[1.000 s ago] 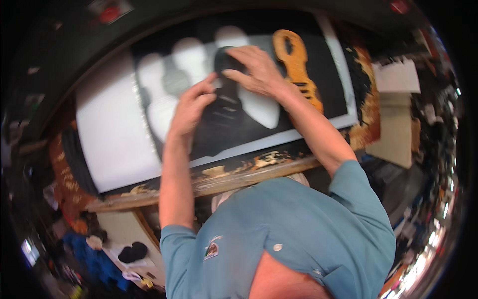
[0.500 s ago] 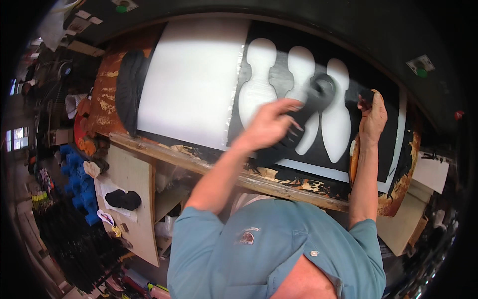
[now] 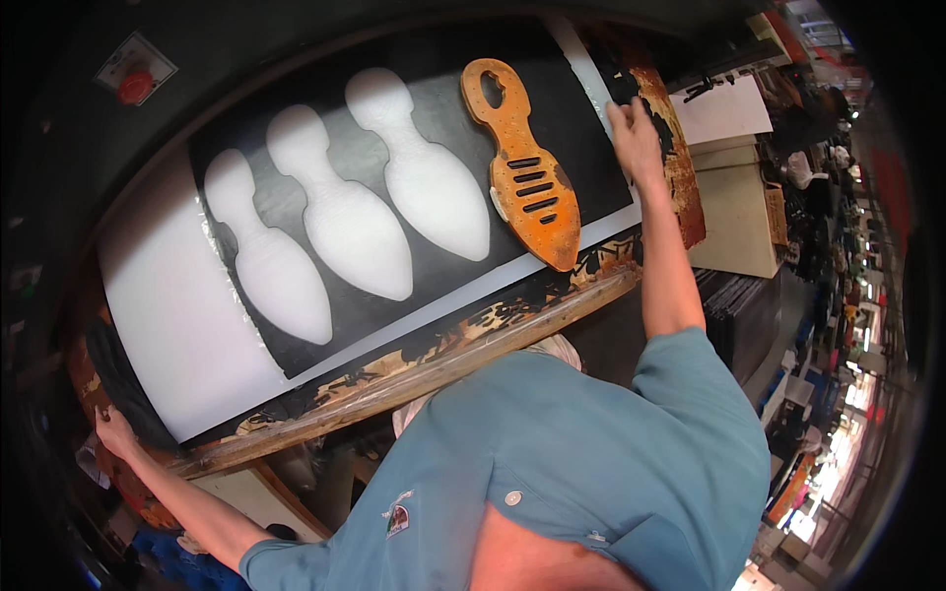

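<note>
A die [image 3: 537, 192], orange, with a ring-shaped upper end and several slots, lies on the black sheet [image 3: 552, 108]. To its left are three white sole-shaped openings [image 3: 439, 197] in that sheet. My right hand [image 3: 636, 146] is past the die, at the sheet's right edge; its fingers are smeared, and anything in them is hidden. Out at the table's far left end is my left hand [image 3: 116, 433], fingers curled, beside the dark cut pieces [image 3: 123, 379]. Whether it holds anything does not show.
A white sheet [image 3: 177, 295] lies under the black one. The table has a worn wooden front edge [image 3: 424, 374]. Above the back hangs a dark machine beam with a red button [image 3: 135, 87]. A pale cabinet [image 3: 734, 212] stands at the right.
My view has swung to the right. The dark slotted piece has left my left hand, which has moved to the table's left end. The orange die now lies flat on the black sheet.
</note>
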Tool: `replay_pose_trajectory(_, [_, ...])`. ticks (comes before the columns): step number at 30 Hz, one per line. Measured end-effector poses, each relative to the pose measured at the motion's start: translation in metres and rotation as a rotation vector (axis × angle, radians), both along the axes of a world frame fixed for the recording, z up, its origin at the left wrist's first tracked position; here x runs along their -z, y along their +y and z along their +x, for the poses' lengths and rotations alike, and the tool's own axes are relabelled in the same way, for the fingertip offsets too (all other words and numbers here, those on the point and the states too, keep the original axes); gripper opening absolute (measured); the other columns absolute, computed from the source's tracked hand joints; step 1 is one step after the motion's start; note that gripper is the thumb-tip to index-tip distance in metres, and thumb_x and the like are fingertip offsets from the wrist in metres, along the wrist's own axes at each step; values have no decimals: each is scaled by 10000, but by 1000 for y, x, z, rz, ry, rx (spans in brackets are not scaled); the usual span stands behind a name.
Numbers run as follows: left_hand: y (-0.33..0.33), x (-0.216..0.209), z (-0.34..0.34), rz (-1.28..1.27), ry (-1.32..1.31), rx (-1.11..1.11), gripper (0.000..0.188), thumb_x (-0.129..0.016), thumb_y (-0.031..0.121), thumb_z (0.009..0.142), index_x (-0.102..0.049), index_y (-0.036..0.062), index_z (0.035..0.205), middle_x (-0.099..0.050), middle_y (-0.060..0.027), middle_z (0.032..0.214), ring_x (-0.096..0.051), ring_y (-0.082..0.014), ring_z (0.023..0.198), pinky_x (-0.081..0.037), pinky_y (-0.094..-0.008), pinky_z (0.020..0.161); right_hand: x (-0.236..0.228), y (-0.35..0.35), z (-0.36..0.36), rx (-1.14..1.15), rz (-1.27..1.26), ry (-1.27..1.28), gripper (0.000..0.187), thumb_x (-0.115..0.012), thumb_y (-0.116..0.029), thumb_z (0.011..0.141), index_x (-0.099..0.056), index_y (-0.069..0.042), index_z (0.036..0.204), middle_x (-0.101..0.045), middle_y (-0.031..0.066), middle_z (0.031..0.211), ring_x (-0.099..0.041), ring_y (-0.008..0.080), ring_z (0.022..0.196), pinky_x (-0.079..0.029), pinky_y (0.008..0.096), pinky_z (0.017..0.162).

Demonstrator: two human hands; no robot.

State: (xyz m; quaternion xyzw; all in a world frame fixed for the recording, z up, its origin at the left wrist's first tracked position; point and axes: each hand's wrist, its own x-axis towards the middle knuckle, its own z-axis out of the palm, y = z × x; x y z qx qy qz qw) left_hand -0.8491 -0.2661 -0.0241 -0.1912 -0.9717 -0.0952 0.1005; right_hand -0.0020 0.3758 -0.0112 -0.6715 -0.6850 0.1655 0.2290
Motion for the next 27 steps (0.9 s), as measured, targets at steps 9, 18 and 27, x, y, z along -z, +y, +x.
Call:
replay_pose_trajectory(9, [279,37,371,492,-362,831,454,-672,103,1052,-623,57,1501,-600,-179,1543,-536,-312,1455,-383,-433,1236,8,-151,-56,-640,211,-40,966,-916,-357,637,-608,42,1460,-467,358,1514,-537,516,1256,-483,546,1091])
replay_pose_trajectory(18, [325,13,437,294,-225,970,409,-675,94,1042,-663,95,1451,-544,-141,1611,-396,-414,1567,-347,-541,1268,8,-111,-79,-661,300,43,804,-864,-327,636,-708,-34,1368,-484,294,1506,-549,457,1231,-503,499,1059])
replay_pose_trajectory(27, [324,16,438,385,-251,960,362,-666,59,1033,-684,49,1394,-577,-176,1563,-439,-410,1540,-381,-524,1243,20,-102,-82,-678,281,22,907,-929,-399,694,-633,-20,1463,-425,320,1618,-533,459,1361,-479,509,1139])
